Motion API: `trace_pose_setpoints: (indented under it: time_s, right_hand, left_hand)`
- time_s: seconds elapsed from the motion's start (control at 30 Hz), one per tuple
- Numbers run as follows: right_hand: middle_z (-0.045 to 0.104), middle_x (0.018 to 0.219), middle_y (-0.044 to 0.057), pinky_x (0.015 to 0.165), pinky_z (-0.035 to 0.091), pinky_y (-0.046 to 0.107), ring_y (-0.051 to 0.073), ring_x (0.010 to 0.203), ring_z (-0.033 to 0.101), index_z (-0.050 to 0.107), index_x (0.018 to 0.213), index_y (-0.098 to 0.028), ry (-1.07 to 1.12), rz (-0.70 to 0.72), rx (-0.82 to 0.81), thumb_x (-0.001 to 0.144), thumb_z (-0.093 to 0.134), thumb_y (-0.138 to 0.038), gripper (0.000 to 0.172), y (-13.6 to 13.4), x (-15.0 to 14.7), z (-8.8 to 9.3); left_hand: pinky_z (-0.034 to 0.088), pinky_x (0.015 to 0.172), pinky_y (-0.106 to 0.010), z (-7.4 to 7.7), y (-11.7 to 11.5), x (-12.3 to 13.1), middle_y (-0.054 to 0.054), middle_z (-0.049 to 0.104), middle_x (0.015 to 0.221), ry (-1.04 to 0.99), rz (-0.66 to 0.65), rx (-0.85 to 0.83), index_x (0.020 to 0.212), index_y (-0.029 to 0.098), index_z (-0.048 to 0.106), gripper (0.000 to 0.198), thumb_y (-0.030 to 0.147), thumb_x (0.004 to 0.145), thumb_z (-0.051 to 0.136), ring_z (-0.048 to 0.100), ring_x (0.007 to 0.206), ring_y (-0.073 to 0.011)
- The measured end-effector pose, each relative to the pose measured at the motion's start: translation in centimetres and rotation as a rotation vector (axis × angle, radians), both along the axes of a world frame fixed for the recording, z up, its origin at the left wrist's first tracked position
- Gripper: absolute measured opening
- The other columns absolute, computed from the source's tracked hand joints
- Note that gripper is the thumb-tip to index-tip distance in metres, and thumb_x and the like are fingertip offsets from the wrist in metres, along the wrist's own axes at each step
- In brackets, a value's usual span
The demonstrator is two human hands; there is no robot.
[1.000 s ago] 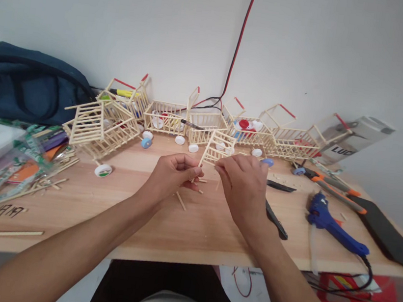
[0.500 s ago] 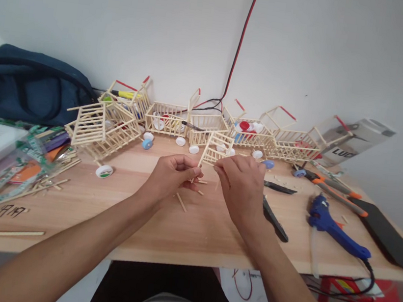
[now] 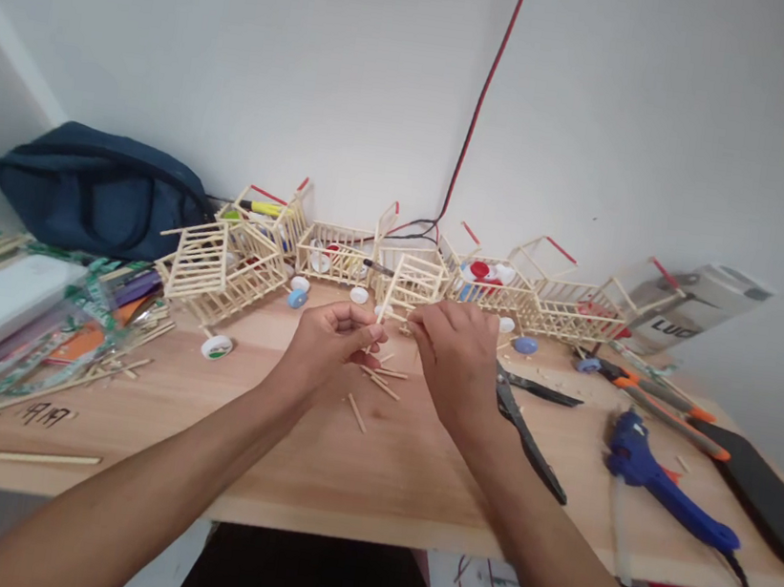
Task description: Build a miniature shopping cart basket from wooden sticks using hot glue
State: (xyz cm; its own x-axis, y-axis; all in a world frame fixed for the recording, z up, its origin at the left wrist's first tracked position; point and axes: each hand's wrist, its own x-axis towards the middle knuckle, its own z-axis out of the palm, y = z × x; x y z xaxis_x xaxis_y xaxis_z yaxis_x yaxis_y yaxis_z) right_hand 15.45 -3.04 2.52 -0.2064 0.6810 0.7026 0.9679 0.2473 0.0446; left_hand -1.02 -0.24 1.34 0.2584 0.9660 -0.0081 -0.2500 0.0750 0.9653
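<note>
My left hand (image 3: 328, 343) is closed in a pinch on the lower left corner of a small lattice frame (image 3: 417, 276) made of thin wooden sticks. The frame is tilted up in front of the carts. At its lower right edge, my right hand (image 3: 454, 359) has thumb and fingers pressed together; whether it grips the frame or a short stick there is hard to make out. Several short loose sticks (image 3: 380, 384) lie on the table beneath the hands. Scissors (image 3: 532, 439) with black handles lie beside my right wrist.
Miniature stick carts (image 3: 339, 253) with red handles line the wall; another cart (image 3: 221, 271) is tipped at left. At right lie a blue glue gun (image 3: 662, 488) and orange-handled pliers (image 3: 680, 413). At left are a blue bag (image 3: 102, 193) and a white box (image 3: 0, 309).
The camera view has shifted, so the table and carts sit lower in the picture. Both hands stay close together at the frame, slightly further left, and more of the loose sticks beneath shows.
</note>
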Motion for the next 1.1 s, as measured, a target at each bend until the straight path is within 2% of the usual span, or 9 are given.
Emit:
trace_pose_setpoints:
  time_s: [0.27, 0.57, 0.8, 1.1]
  right_hand:
    - [0.064, 0.08, 0.002, 0.073, 0.027, 0.034, 0.021, 0.081, 0.049, 0.061, 0.08, -0.021, -0.012, 0.062, 0.048, 0.094, 0.054, -0.024, 0.016, 1.2, -0.6, 1.0]
    - [0.064, 0.082, 0.004, 0.074, 0.03, 0.033, 0.021, 0.082, 0.049, 0.06, 0.083, -0.02, 0.048, 0.093, 0.079, 0.093, 0.055, -0.024, 0.012, 1.5, -0.6, -0.2]
    - [0.065, 0.085, 0.004, 0.072, 0.029, 0.032, 0.021, 0.083, 0.05, 0.063, 0.083, -0.019, 0.079, 0.09, 0.121, 0.091, 0.057, -0.021, 0.011, 1.1, -0.4, -0.4]
    - [0.063, 0.084, 0.005, 0.073, 0.029, 0.032, 0.02, 0.082, 0.047, 0.064, 0.082, -0.02, 0.105, 0.091, 0.165, 0.093, 0.056, -0.025, 0.015, 1.1, 0.1, -0.7]
  left_hand:
    - [0.056, 0.055, -0.024, 0.7, 0.2, -0.6, 0.0, 0.065, 0.068, -0.044, 0.067, 0.073, 0.074, 0.014, 0.064, 0.028, 0.031, 0.062, 0.082, 0.059, 0.061, -0.0103]
    - [0.055, 0.054, -0.02, 0.2, 0.5, -0.5, -0.002, 0.067, 0.07, -0.062, 0.054, 0.077, 0.075, 0.013, 0.065, 0.028, 0.032, 0.063, 0.082, 0.06, 0.062, -0.0095]
    - [0.055, 0.055, -0.021, 0.1, 0.3, -0.1, -0.002, 0.067, 0.072, -0.092, 0.051, 0.046, 0.075, 0.013, 0.064, 0.031, 0.034, 0.062, 0.083, 0.06, 0.062, -0.0095]
    - [0.056, 0.054, -0.023, -0.4, 0.4, 0.1, -0.002, 0.067, 0.071, -0.097, 0.027, 0.042, 0.077, 0.012, 0.063, 0.036, 0.036, 0.06, 0.084, 0.059, 0.059, -0.0092]
